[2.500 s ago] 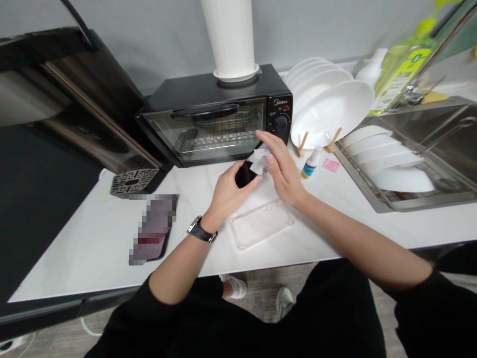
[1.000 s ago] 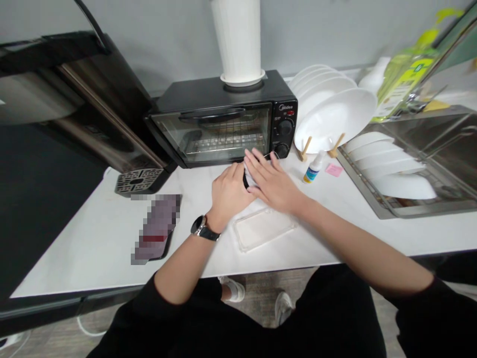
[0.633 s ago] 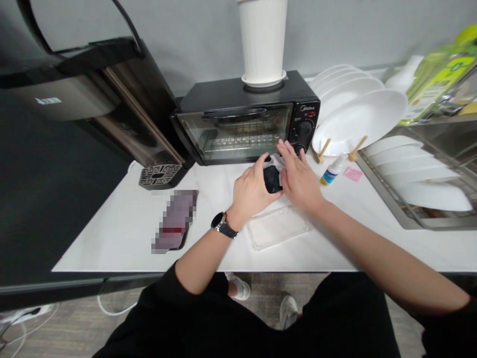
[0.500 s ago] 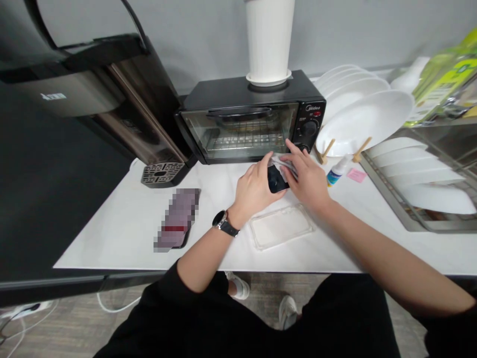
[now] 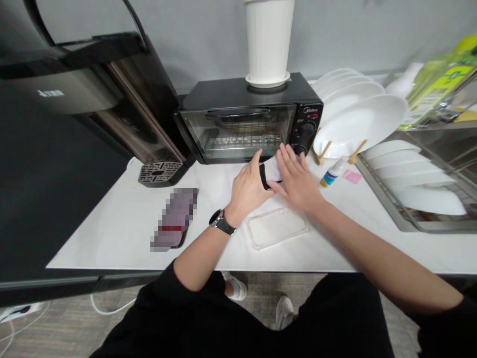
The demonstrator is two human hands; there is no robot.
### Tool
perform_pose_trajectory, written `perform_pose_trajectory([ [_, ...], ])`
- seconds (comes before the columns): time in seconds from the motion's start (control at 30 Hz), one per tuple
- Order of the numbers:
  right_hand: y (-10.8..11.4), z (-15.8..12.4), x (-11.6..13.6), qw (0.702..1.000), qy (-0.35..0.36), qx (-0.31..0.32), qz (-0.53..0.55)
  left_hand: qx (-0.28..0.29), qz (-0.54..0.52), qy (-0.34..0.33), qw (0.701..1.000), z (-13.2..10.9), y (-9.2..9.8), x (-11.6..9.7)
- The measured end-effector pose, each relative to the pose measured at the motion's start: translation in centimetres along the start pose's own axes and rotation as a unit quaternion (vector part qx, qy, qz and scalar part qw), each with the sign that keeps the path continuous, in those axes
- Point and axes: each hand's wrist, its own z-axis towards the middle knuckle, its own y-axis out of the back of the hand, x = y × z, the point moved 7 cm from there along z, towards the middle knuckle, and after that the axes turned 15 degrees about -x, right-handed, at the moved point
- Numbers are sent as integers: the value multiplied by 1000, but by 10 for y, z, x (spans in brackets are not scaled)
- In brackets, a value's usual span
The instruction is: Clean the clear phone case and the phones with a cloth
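Note:
My left hand (image 5: 249, 188), a watch on its wrist, is closed around the left end of a dark phone (image 5: 263, 177) just in front of the toaster oven. A thin white wipe (image 5: 273, 169) covers most of the phone's visible face. On the wipe lies my right hand (image 5: 299, 180), fingers stretched out flat and the thumb apart near the phone's front edge. Its palm hides the phone's right end. Below both hands a clear phone case (image 5: 278, 229) rests on the counter. A small spray bottle (image 5: 331, 174) stands right of my right hand, beside a pink sticky note (image 5: 352, 176).
Behind my hands is a black toaster oven (image 5: 238, 134) with a white pot (image 5: 269, 42) on top. A drinks machine (image 5: 149, 124) stands left, with a pixelated phone-like object (image 5: 175, 219) before it. White plates (image 5: 361, 124) and a sink rack (image 5: 395, 209) are at right.
My right hand has gone from pinching the bunched wipe to lying flat over it, and the wipe is now spread across the phone. My left hand keeps its hold.

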Motion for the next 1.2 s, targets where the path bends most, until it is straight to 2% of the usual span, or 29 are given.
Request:
perform_pose_trajectory([
  [0.13,-18,-12,28,989,98,89,64,5,15,16,1000,0,-3,9],
  [0.2,-17,-9,21,994,67,77,45,4,9,20,1000,0,-3,10],
  [0.3,-6,-3,-3,999,-24,17,-15,-2,0,11,1000,2,-2,8],
  [0.33,-5,-3,-5,999,-34,7,-22,-2,1,8,1000,2,-3,8],
  [0.37,-6,-3,-3,1000,-23,11,-16,-3,5,8,1000,2,-3,9],
  [0.5,-18,-12,27,991,93,79,63,-2,15,5,1000,2,-4,12],
  [0.57,-18,-10,24,993,80,74,52,-2,5,-5,1000,2,-3,10],
  [0.63,-12,-4,8,999,14,39,3,3,-9,-24,1000,3,-3,5],
  [0.7,-6,0,-4,999,-33,10,-38,-10,-2,-15,1000,4,0,6],
  [0.73,-6,0,-3,999,-27,11,-40,-11,1,-20,1000,4,0,7],
  [0.8,-13,-3,10,998,36,42,-12,6,-2,-42,999,3,-4,8],
  [0.87,-20,-8,23,993,92,76,24,3,5,-29,1000,3,-5,13],
  [0.93,-21,-8,22,994,80,73,25,4,-6,-27,1000,3,-5,13],
  [1.07,-10,-2,-4,999,-38,8,-36,-3,-7,-14,1000,2,-3,8],
  [1.1,-10,-3,-3,999,-30,11,-30,2,-4,-14,1000,2,-3,7],
  [1.2,-18,-8,20,995,60,61,46,21,1,-13,1000,1,-6,8],
])
